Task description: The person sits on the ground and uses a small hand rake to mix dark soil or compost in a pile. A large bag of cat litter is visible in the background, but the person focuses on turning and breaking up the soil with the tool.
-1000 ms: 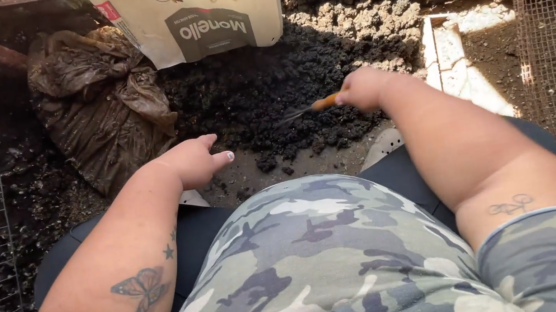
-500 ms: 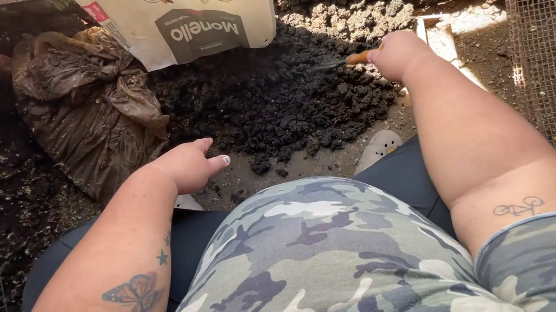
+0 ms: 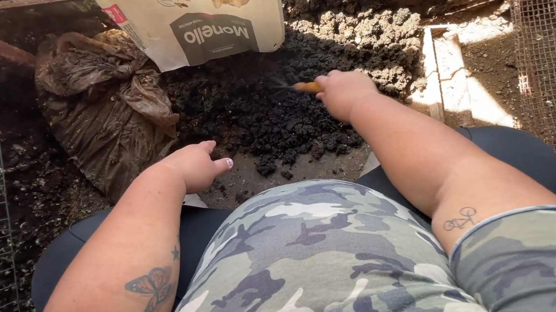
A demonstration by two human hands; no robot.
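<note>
- The right hand (image 3: 345, 92) is gripping an orange-handled tool (image 3: 307, 87), fingers wrapped tight, over the dark soil pile (image 3: 265, 118).
- The left hand (image 3: 196, 166) is hovering empty, fingers loosely curled, just beside the soil.

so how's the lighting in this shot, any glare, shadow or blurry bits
Head view: hard sunlight, with the pale slab at right nearly blown out and the far clods bright; the dark soil pile below the paper sack sits in deep shadow. The right hand with its orange-handled tool is sharp, though the tool's tip looks smeared. The left hand is crisp.
</note>
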